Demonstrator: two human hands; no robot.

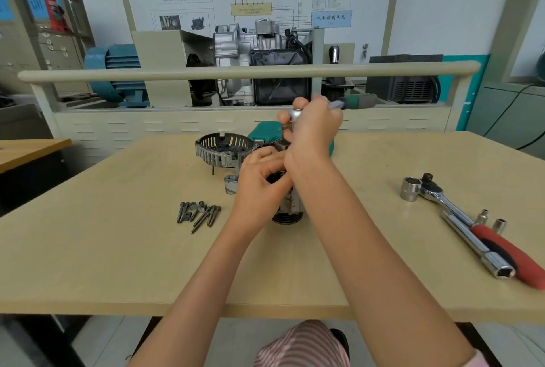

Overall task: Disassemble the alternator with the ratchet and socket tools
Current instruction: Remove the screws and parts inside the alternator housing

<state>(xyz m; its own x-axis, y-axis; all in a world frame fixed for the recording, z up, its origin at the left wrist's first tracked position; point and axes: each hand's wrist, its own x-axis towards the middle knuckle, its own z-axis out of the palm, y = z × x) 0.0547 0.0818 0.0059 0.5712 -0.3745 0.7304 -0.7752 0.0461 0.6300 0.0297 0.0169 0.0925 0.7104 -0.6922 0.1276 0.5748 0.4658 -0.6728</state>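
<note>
alternator (287, 204): upright, cover off | left hand (259, 181): grips body | right hand (314, 130): grips ratchet (351, 102), seemingly on shaft

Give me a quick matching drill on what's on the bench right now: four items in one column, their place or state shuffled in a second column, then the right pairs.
Items
1. loose bolts
2. red-handled ratchet
3. vented end cover
4. green-handled ratchet

Place or state
A. held in the right hand, on top of the alternator
B. lying on the table's right side, a large socket at its head
C. set down behind the left hand, taken off
D. heaped on the table, left of the alternator

Pairs: 1-D, 2-B, 3-C, 4-A
</note>
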